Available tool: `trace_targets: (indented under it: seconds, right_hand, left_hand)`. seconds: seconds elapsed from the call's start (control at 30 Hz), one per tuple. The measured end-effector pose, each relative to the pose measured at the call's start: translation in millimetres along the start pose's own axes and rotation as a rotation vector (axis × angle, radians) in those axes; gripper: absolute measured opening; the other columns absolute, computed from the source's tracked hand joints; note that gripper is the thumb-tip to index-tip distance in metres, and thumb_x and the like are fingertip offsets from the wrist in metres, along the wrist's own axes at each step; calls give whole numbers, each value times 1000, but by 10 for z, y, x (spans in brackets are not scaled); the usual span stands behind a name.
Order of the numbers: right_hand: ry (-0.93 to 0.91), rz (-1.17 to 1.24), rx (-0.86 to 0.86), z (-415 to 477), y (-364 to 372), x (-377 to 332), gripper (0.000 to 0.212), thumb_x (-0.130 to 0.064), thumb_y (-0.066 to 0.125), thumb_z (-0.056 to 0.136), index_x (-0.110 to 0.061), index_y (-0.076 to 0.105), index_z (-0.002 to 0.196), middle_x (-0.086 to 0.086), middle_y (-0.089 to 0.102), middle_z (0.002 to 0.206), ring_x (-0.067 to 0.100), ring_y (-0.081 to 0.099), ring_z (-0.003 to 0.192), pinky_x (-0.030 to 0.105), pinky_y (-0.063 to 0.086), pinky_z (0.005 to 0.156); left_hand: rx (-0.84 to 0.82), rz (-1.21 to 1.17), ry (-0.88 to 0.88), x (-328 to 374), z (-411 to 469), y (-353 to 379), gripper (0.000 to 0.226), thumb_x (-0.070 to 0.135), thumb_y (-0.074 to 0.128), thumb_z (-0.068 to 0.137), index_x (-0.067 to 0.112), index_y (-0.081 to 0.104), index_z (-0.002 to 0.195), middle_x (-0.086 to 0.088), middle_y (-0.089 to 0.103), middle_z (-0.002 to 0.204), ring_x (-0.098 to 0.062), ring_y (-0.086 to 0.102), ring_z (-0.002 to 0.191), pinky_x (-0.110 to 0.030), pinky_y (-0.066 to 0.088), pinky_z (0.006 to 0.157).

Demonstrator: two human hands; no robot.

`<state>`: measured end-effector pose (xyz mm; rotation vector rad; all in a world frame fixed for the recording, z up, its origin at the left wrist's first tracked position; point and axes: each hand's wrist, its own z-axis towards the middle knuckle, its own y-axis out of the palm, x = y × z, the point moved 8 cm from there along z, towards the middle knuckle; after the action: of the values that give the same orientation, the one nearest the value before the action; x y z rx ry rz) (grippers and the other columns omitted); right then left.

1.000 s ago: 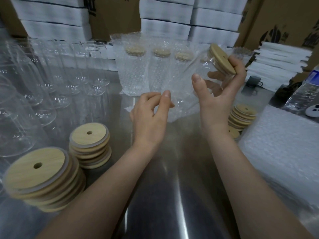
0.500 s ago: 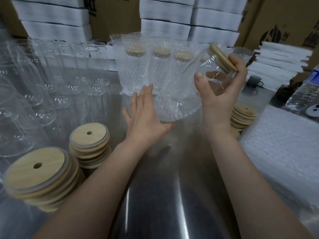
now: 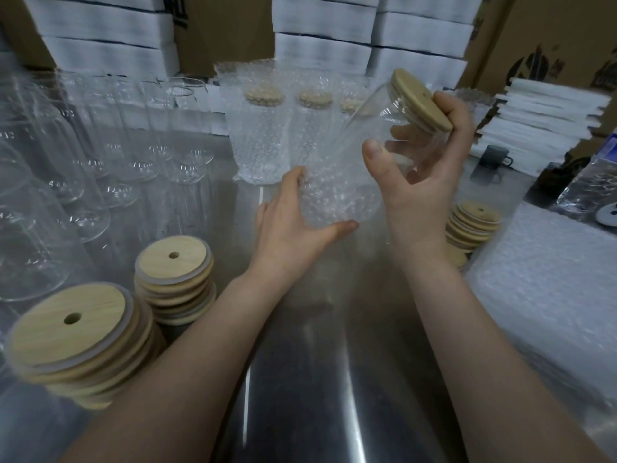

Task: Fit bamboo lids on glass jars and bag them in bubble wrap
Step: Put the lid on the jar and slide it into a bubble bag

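My right hand (image 3: 420, 182) grips a clear glass jar (image 3: 374, 128) near its top, tilted, with a bamboo lid (image 3: 421, 99) fitted on it. The jar's lower half sits inside a bubble wrap bag (image 3: 337, 195). My left hand (image 3: 293, 222) cups the bag's bottom end, thumb under it and fingers along its left side. Three bagged, lidded jars (image 3: 263, 135) stand behind on the steel table (image 3: 334, 362).
Bare glass jars (image 3: 100, 155) crowd the left. Two stacks of bamboo lids (image 3: 173, 279) (image 3: 76, 339) stand at front left, another stack of lids (image 3: 472, 225) on the right. Flat bubble wrap bags (image 3: 554, 282) lie far right. White boxes and cartons line the back.
My left hand went from a pinching fist to an open palm under the bag and pushed the bag further up the jar. My right hand kept holding the lidded jar.
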<state>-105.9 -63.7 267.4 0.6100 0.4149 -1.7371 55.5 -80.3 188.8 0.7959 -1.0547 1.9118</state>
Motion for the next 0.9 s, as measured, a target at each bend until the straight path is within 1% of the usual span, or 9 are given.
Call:
trace_targets:
  seconds: [0.07, 0.17, 0.27, 0.37, 0.47, 0.6, 0.7, 0.77, 0.9]
  right_hand:
    - [-22, -11, -17, -8, 17, -17, 68, -20, 78, 81, -7, 37, 134, 14, 44, 134, 32, 54, 116, 44, 52, 91]
    - [-38, 5, -53, -12, 51, -26, 69, -12, 79, 81, 2, 37, 134, 2, 44, 129, 23, 52, 120, 27, 49, 92]
    - [-33, 2, -103, -26, 103, -19, 68, -9, 80, 79, 1, 39, 132, -4, 45, 126, 11, 52, 119, 21, 46, 94]
    - [-20, -29, -162, -60, 174, -6, 70, -9, 82, 77, 1, 42, 133, -7, 47, 127, 12, 52, 122, 36, 48, 101]
    - [-6, -28, -196, -85, 221, 5, 70, -8, 83, 76, 1, 43, 133, -12, 47, 127, 10, 53, 122, 45, 47, 103]
    - [0, -13, -214, -82, 248, 0, 70, -8, 81, 76, 2, 42, 133, -5, 47, 128, 18, 52, 124, 49, 45, 104]
    - [6, -3, -245, -85, 289, -3, 69, -7, 79, 76, 3, 40, 133, 0, 45, 128, 21, 51, 124, 50, 44, 105]
    - [2, 2, -266, -87, 314, -4, 68, -5, 77, 76, 4, 39, 132, -2, 44, 126, 18, 50, 122, 48, 44, 105]
    - [13, 16, -297, -90, 345, 3, 64, -4, 73, 77, -1, 36, 129, -5, 42, 124, 13, 50, 119, 39, 45, 105]
  left_hand:
    - [3, -49, -1, 11, -9, 3, 104, 51, 85, 65, 22, 29, 148, 5, 42, 148, -10, 36, 136, -28, 29, 111]
    - [4, -95, 5, 40, -22, 15, 103, 52, 84, 65, 24, 30, 148, 10, 40, 148, 10, 30, 122, -7, 25, 96]
    - [19, -139, 7, 81, -29, -16, 99, 51, 83, 66, 24, 33, 146, 14, 42, 142, 14, 32, 119, 3, 26, 92]
    - [30, -215, -7, 125, -37, -51, 92, 47, 83, 65, 22, 39, 142, 11, 49, 140, -2, 47, 126, -20, 40, 105]
    - [41, -262, -2, 178, -48, -80, 89, 43, 81, 64, 20, 41, 140, 4, 54, 137, -11, 51, 127, -38, 45, 106]
    - [70, -304, -7, 191, -30, -105, 91, 41, 80, 61, 17, 42, 140, 2, 54, 138, -11, 52, 128, -35, 44, 107]
    - [104, -330, 9, 217, -22, -134, 87, 39, 80, 60, 18, 46, 137, 14, 57, 128, 8, 52, 118, -8, 40, 96]
    - [115, -346, 20, 236, -21, -147, 85, 42, 80, 58, 19, 49, 134, 16, 59, 125, 11, 52, 115, -1, 37, 89]
    - [111, -381, 12, 232, -21, -143, 86, 46, 77, 56, 19, 51, 133, 10, 61, 126, 0, 56, 119, -21, 45, 102]
